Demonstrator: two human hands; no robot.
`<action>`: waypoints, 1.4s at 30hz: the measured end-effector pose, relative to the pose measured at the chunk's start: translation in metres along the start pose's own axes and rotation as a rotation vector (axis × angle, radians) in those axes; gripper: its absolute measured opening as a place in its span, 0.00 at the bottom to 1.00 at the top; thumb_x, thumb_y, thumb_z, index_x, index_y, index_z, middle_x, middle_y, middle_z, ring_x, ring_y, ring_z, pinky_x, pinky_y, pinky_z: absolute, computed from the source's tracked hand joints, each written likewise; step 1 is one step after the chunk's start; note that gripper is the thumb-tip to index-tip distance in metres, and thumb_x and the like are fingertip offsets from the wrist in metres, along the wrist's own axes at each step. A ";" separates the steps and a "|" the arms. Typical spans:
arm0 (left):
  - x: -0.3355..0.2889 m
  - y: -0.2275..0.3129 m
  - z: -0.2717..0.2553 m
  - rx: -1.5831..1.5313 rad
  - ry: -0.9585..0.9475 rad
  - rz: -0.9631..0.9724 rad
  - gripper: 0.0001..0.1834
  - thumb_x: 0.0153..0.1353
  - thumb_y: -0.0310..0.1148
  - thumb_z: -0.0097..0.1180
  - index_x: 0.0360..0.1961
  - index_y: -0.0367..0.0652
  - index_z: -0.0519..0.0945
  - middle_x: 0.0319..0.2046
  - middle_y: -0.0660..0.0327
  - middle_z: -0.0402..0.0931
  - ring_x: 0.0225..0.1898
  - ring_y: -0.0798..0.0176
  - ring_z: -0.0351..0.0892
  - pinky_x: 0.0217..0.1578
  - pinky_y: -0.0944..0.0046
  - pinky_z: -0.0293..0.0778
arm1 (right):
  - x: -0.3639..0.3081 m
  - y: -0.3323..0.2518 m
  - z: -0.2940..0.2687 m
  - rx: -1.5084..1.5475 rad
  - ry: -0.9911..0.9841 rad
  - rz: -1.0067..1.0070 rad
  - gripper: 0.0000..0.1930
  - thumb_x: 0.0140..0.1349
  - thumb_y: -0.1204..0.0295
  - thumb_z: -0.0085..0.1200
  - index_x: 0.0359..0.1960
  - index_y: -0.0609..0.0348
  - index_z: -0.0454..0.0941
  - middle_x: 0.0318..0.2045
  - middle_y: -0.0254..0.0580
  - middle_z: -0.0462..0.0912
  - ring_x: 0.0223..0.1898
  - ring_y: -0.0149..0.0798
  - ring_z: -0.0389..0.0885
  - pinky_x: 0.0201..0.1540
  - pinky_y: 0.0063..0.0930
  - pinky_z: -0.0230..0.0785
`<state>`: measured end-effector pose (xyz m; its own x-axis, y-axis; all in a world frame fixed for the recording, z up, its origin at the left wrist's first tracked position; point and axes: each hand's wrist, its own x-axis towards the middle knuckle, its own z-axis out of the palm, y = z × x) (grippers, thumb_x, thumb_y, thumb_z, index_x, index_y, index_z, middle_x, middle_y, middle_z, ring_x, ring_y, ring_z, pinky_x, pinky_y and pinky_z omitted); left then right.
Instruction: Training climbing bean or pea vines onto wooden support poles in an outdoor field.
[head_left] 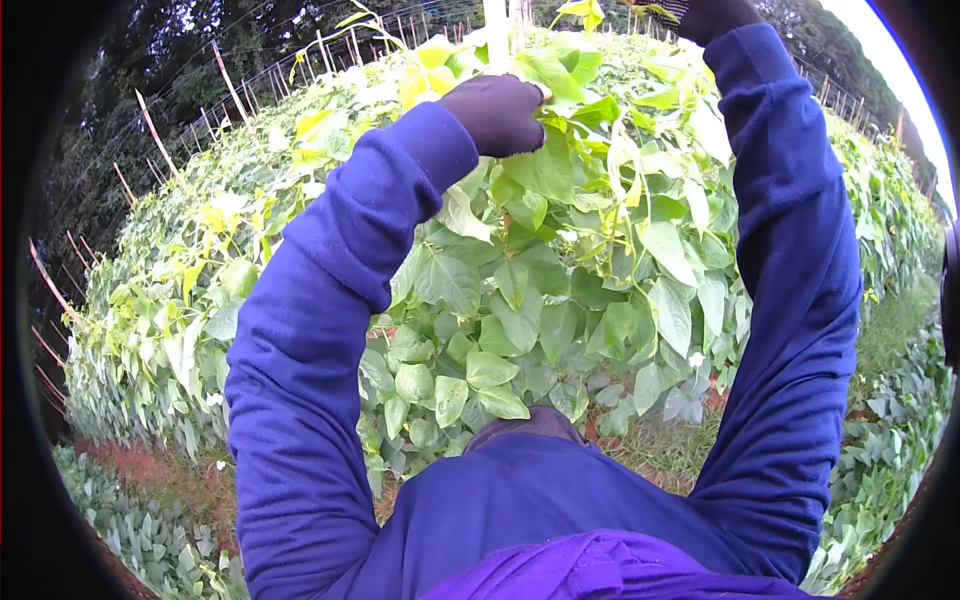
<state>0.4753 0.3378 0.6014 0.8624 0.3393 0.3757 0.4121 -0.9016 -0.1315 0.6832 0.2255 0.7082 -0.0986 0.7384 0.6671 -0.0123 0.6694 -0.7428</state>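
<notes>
Both my arms, in blue sleeves, reach up and forward into a dense bank of climbing bean vines (520, 270) with broad green leaves. Just in front of a pale upright post (497, 35), my left hand (497, 115) is closed among the top leaves. Its fingertips are partly hidden, so what it grips does not show. A large leaf (545, 165) hangs right beside its fingers. Higher up on the right, my right hand (712, 18) is at the picture's upper edge, next to a small dark patterned patch. Its fingers are mostly cut off by the edge.
Thin wooden stakes (232, 82) with wires stand along the rows at left and back. Low leafy plants (900, 430) grow at the lower right, beside a grassy strip (660, 445). Reddish soil (170, 480) shows at lower left. Dark trees rise behind.
</notes>
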 end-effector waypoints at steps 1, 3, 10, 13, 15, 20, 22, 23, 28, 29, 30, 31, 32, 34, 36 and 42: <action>-0.003 0.001 0.006 0.050 0.041 0.048 0.23 0.50 0.42 0.53 0.45 0.39 0.78 0.42 0.46 0.77 0.44 0.46 0.77 0.47 0.53 0.72 | 0.009 -0.002 -0.009 -0.023 -0.051 0.014 0.18 0.59 0.75 0.51 0.50 0.72 0.72 0.44 0.55 0.78 0.40 0.40 0.79 0.44 0.35 0.74; -0.011 -0.003 0.016 0.109 0.086 0.070 0.22 0.50 0.41 0.53 0.44 0.39 0.78 0.41 0.47 0.77 0.43 0.46 0.77 0.46 0.53 0.73 | 0.017 -0.009 0.025 -0.335 0.081 -0.035 0.16 0.60 0.74 0.52 0.48 0.70 0.74 0.39 0.52 0.80 0.39 0.38 0.80 0.41 0.34 0.75; -0.040 0.011 0.001 0.139 0.078 0.073 0.17 0.52 0.38 0.56 0.43 0.42 0.79 0.38 0.48 0.76 0.43 0.47 0.77 0.44 0.52 0.73 | 0.087 -0.034 0.040 -1.060 0.251 -0.108 0.08 0.61 0.73 0.52 0.38 0.65 0.78 0.22 0.43 0.81 0.22 0.32 0.82 0.23 0.25 0.75; -0.076 -0.015 -0.009 0.087 0.144 -0.041 0.20 0.54 0.40 0.56 0.47 0.45 0.78 0.37 0.48 0.76 0.41 0.47 0.77 0.43 0.52 0.72 | 0.117 -0.009 0.084 -0.859 0.124 -0.103 0.07 0.62 0.74 0.51 0.36 0.64 0.78 0.23 0.44 0.82 0.21 0.33 0.82 0.20 0.26 0.75; -0.087 -0.021 -0.023 0.012 0.346 -0.015 0.24 0.55 0.42 0.57 0.54 0.49 0.75 0.34 0.49 0.76 0.38 0.47 0.76 0.41 0.52 0.72 | 0.122 -0.013 0.096 -0.849 0.040 -0.121 0.06 0.62 0.74 0.51 0.36 0.64 0.78 0.24 0.45 0.82 0.21 0.32 0.82 0.21 0.25 0.76; -0.143 -0.087 -0.043 -0.185 0.701 0.019 0.17 0.55 0.32 0.60 0.48 0.43 0.79 0.35 0.51 0.80 0.37 0.52 0.80 0.42 0.62 0.73 | 0.134 0.030 0.166 -0.656 -0.266 -0.062 0.08 0.62 0.71 0.52 0.37 0.63 0.78 0.27 0.43 0.83 0.24 0.34 0.83 0.26 0.30 0.78; -0.137 -0.090 -0.056 -0.243 0.693 -0.055 0.15 0.56 0.32 0.59 0.45 0.40 0.80 0.37 0.53 0.81 0.40 0.60 0.81 0.42 0.63 0.73 | 0.150 0.018 0.130 -0.718 -0.228 -0.037 0.08 0.62 0.71 0.52 0.37 0.62 0.78 0.27 0.43 0.84 0.24 0.35 0.83 0.27 0.30 0.77; -0.145 -0.096 -0.060 -0.254 0.699 -0.113 0.15 0.56 0.32 0.60 0.44 0.40 0.81 0.37 0.52 0.81 0.39 0.61 0.80 0.42 0.64 0.73 | 0.159 0.020 0.133 -0.716 -0.242 -0.036 0.08 0.62 0.71 0.52 0.37 0.62 0.78 0.27 0.43 0.84 0.24 0.35 0.83 0.27 0.30 0.77; -0.194 -0.130 -0.067 -0.204 0.602 -0.399 0.13 0.56 0.34 0.60 0.41 0.40 0.82 0.34 0.52 0.80 0.39 0.61 0.80 0.41 0.66 0.73 | 0.196 0.040 0.178 -0.686 -0.349 -0.009 0.09 0.61 0.70 0.52 0.38 0.62 0.78 0.27 0.43 0.84 0.25 0.35 0.83 0.28 0.31 0.77; -0.197 -0.132 -0.068 -0.189 0.579 -0.352 0.13 0.58 0.33 0.59 0.44 0.40 0.81 0.37 0.55 0.80 0.39 0.64 0.79 0.41 0.66 0.72 | 0.206 0.042 0.178 -0.695 -0.356 0.001 0.09 0.61 0.70 0.52 0.38 0.62 0.78 0.27 0.43 0.84 0.25 0.35 0.83 0.28 0.31 0.77; -0.199 -0.135 -0.069 -0.176 0.554 -0.305 0.14 0.59 0.32 0.58 0.46 0.41 0.80 0.39 0.59 0.80 0.39 0.67 0.78 0.42 0.66 0.72 | 0.216 0.044 0.178 -0.705 -0.362 0.013 0.09 0.61 0.70 0.53 0.38 0.62 0.78 0.27 0.43 0.84 0.25 0.35 0.83 0.28 0.31 0.77; -0.198 -0.139 -0.067 -0.152 0.581 -0.228 0.13 0.58 0.30 0.58 0.45 0.40 0.80 0.38 0.58 0.81 0.39 0.64 0.78 0.43 0.65 0.71 | 0.226 0.045 0.176 -0.714 -0.366 0.027 0.09 0.61 0.70 0.53 0.38 0.62 0.78 0.27 0.43 0.84 0.25 0.35 0.83 0.28 0.31 0.77; -0.200 -0.144 -0.065 -0.153 0.583 -0.235 0.13 0.58 0.30 0.58 0.45 0.40 0.80 0.38 0.58 0.81 0.39 0.64 0.78 0.43 0.65 0.71 | 0.233 0.052 0.181 -0.714 -0.382 0.044 0.09 0.61 0.69 0.53 0.38 0.62 0.78 0.27 0.43 0.84 0.25 0.35 0.83 0.28 0.31 0.77; -0.196 -0.154 -0.063 -0.113 0.506 -0.199 0.13 0.57 0.30 0.58 0.44 0.40 0.80 0.38 0.56 0.81 0.40 0.60 0.79 0.43 0.64 0.71 | 0.245 0.064 0.184 -0.718 -0.403 0.084 0.09 0.61 0.69 0.53 0.38 0.62 0.79 0.27 0.43 0.84 0.25 0.35 0.83 0.29 0.31 0.77; -0.187 -0.158 -0.062 -0.095 0.496 -0.172 0.13 0.58 0.29 0.56 0.45 0.40 0.80 0.36 0.53 0.80 0.37 0.54 0.78 0.40 0.63 0.71 | 0.251 0.077 0.189 -0.720 -0.423 0.125 0.09 0.61 0.69 0.53 0.38 0.62 0.79 0.27 0.43 0.84 0.25 0.35 0.83 0.29 0.32 0.77; -0.125 -0.200 -0.054 0.084 0.364 -0.340 0.15 0.58 0.39 0.52 0.39 0.38 0.78 0.36 0.44 0.76 0.42 0.43 0.76 0.45 0.50 0.70 | 0.256 0.098 0.196 -0.744 -0.451 0.256 0.10 0.61 0.68 0.53 0.38 0.61 0.79 0.27 0.42 0.84 0.26 0.36 0.83 0.30 0.33 0.77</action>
<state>0.2697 0.4611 0.6303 0.5228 0.4806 0.7040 0.6869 -0.7266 -0.0140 0.4614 0.4636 0.7951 -0.3918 0.8749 0.2845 0.6942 0.4841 -0.5327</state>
